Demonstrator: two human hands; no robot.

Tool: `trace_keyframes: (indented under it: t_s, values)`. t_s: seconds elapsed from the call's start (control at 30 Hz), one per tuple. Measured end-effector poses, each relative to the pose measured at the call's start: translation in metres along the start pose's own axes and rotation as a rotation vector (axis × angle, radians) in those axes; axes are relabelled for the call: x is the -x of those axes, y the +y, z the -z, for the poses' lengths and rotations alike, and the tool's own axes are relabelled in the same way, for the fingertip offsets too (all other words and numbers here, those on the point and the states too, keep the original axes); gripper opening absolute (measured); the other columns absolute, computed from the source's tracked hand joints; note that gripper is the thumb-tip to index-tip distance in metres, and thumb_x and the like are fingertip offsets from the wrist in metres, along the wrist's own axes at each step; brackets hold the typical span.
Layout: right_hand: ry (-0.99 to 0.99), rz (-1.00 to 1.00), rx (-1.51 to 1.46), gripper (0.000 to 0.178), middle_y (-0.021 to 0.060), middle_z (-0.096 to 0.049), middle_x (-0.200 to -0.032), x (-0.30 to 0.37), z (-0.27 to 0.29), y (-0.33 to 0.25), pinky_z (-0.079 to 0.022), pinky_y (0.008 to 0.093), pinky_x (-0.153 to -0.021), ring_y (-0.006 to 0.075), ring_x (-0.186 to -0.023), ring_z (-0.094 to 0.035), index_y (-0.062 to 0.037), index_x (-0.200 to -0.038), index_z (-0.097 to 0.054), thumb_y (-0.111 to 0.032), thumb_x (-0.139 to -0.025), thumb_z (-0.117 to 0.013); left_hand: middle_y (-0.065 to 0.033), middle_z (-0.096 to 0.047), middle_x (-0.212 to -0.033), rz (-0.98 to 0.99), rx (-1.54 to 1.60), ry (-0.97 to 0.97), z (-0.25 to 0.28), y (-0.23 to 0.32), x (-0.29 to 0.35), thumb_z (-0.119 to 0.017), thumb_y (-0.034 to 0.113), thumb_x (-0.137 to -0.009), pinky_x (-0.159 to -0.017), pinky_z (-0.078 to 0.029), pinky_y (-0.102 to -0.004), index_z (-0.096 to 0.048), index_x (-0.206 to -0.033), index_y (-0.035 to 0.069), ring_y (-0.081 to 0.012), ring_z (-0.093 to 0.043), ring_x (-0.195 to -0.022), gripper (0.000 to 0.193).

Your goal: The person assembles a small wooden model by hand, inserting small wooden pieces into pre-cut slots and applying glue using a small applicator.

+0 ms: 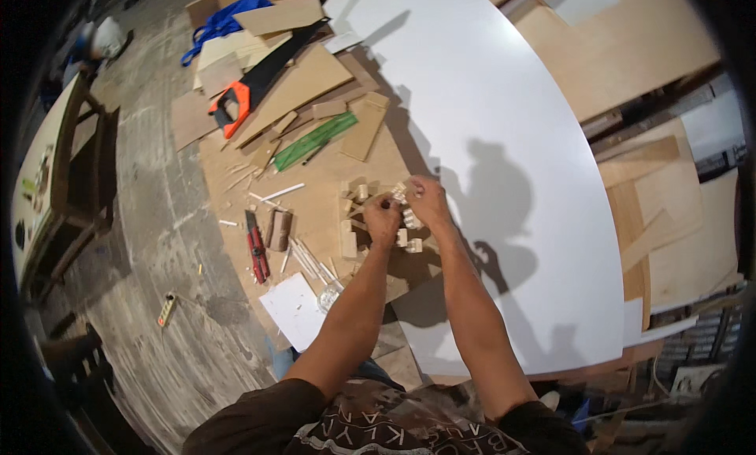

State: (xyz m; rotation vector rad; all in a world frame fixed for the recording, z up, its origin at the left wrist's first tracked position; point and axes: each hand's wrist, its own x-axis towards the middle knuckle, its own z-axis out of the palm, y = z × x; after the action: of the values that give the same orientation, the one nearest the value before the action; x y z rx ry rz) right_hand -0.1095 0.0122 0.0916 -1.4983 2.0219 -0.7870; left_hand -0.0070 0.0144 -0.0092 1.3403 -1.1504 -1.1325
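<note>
My left hand [383, 221] and my right hand [428, 203] are close together over the edge of a brown work board. Both have their fingers curled in. A small pale notched wooden piece [400, 192] shows at the fingertips of my right hand. Whatever my left fingers hold, if anything, is hidden. Small pale wooden blocks surround the hands: one upright block [363, 192] beyond the left hand, a longer block [350, 244] to its left, and a small block [415, 245] below the right hand. Another ridged wooden piece [410, 219] lies beside my right wrist.
A handsaw [245, 97] with an orange-black handle lies on stacked board offcuts. Left of my hands are a red utility knife [257, 248], white sticks [310, 260], a brown block [279, 231] and white paper [293, 310]. A large white panel [535, 179] stretches right.
</note>
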Motion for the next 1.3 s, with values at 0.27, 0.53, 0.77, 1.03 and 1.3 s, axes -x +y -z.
trace_keyframes:
  t_s: [0.27, 0.53, 0.77, 1.03, 1.3]
  values:
    - [-0.149, 0.434, 0.032, 0.023, 0.0208, -0.066, -0.107, -0.014, -0.087, -0.109, -0.051, 0.0435, -0.090, 0.0385, -0.104, -0.062, 0.0038, -0.104, -0.067, -0.002, -0.084, -0.058, -0.0154, -0.068, -0.080, 0.053, -0.168, 0.074, 0.001, -0.013, -0.001, -0.069, 0.023, -0.086, -0.075, -0.053, -0.0377, -0.062, -0.112, -0.003, -0.0268, -0.064, -0.073, 0.037]
    - [-0.389, 0.542, 0.460, 0.021, 0.0188, -0.063, -0.106, -0.034, -0.206, -0.140, -0.051, 0.0456, -0.090, 0.0376, -0.101, -0.063, -0.0012, -0.103, -0.066, -0.003, -0.085, -0.055, -0.0048, -0.068, -0.076, 0.189, 0.098, -0.038, -0.002, -0.014, -0.002, -0.072, 0.007, -0.076, -0.072, -0.050, -0.0298, -0.069, -0.092, -0.001, -0.0119, -0.059, -0.071, 0.018]
    - [-0.046, 0.705, 0.624, 0.019, 0.0147, -0.066, -0.093, -0.040, -0.202, -0.107, -0.050, 0.0450, -0.083, 0.0315, -0.095, -0.063, -0.0038, -0.102, -0.067, -0.007, -0.088, -0.055, -0.0145, -0.068, -0.073, 0.125, 0.024, 0.004, -0.018, 0.007, 0.011, -0.068, 0.004, -0.075, -0.073, -0.052, -0.0351, -0.071, -0.088, -0.001, -0.0196, -0.064, -0.069, 0.014]
    - [0.136, 0.237, -0.082, 0.018, 0.0213, -0.069, -0.093, -0.011, 0.001, -0.100, -0.053, 0.0441, -0.076, 0.0399, -0.086, -0.067, -0.0003, -0.102, -0.067, -0.008, -0.087, -0.063, -0.0166, -0.073, -0.084, 0.310, -0.021, -0.140, 0.001, 0.005, 0.003, -0.071, 0.011, -0.082, -0.075, -0.052, -0.0362, -0.072, -0.094, -0.004, -0.0219, -0.067, -0.075, 0.020]
    - [0.103, 0.405, 0.287, 0.012, 0.0207, -0.065, -0.089, 0.041, 0.032, -0.022, -0.050, 0.0458, -0.077, 0.0405, -0.087, -0.062, 0.0014, -0.095, -0.065, -0.003, -0.084, -0.063, -0.0171, -0.074, -0.091, 0.307, 0.098, -0.061, -0.003, -0.019, -0.011, -0.070, 0.008, -0.079, -0.082, -0.054, -0.0346, -0.074, -0.101, -0.002, -0.0240, -0.072, -0.084, 0.025]
